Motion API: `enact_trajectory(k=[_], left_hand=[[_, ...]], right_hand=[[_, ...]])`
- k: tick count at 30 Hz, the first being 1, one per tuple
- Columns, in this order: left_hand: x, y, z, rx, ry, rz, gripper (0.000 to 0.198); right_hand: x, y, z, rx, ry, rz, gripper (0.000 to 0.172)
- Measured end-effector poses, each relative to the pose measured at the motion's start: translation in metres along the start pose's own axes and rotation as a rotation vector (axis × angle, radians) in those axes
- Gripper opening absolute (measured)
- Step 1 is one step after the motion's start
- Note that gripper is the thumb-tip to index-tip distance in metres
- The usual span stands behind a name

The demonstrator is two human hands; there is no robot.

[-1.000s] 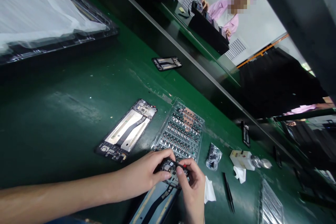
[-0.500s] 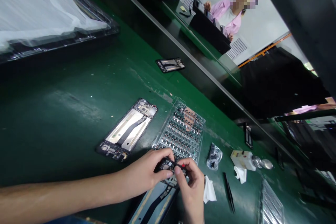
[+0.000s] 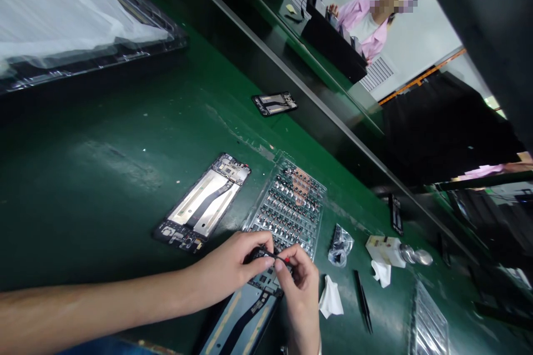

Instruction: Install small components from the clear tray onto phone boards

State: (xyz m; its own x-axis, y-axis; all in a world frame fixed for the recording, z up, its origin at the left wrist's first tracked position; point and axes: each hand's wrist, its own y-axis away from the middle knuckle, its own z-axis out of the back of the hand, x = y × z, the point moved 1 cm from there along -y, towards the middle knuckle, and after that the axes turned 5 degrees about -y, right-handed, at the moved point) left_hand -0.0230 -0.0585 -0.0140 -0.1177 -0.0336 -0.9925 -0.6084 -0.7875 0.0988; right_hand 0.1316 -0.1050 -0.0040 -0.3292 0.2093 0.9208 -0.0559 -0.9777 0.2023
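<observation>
Two hands [image 3: 225, 269] [image 3: 302, 305] on a phone frame [image 3: 238, 319], long axis diagonal

The bare left arm [image 3: 83, 305] comes in from the frame's left edge, almost level and low, and runs through a slightly bent left wrist [image 3: 195, 282] into the left hand [image 3: 227, 269], back upward, fingers curled forward and closed. The right hand [image 3: 302, 294] rises from the bottom edge on an upright right wrist [image 3: 303, 338], fingers bent, thumb pinching toward the left hand. The hands almost meet, though their fingertips seem partly hidden.
</observation>
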Motion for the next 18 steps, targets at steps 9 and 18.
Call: enact_trajectory(k=[9, 18], left_hand=[[-0.004, 0.003, 0.001, -0.045, -0.107, 0.011, 0.009], [-0.009, 0.009, -0.002, -0.009, 0.014, 0.025, 0.059]], right_hand=[[0.003, 0.003, -0.001, 0.030, -0.089, -0.028, 0.017], [0.005, 0.003, 0.008, -0.205, -0.386, -0.073, 0.021]])
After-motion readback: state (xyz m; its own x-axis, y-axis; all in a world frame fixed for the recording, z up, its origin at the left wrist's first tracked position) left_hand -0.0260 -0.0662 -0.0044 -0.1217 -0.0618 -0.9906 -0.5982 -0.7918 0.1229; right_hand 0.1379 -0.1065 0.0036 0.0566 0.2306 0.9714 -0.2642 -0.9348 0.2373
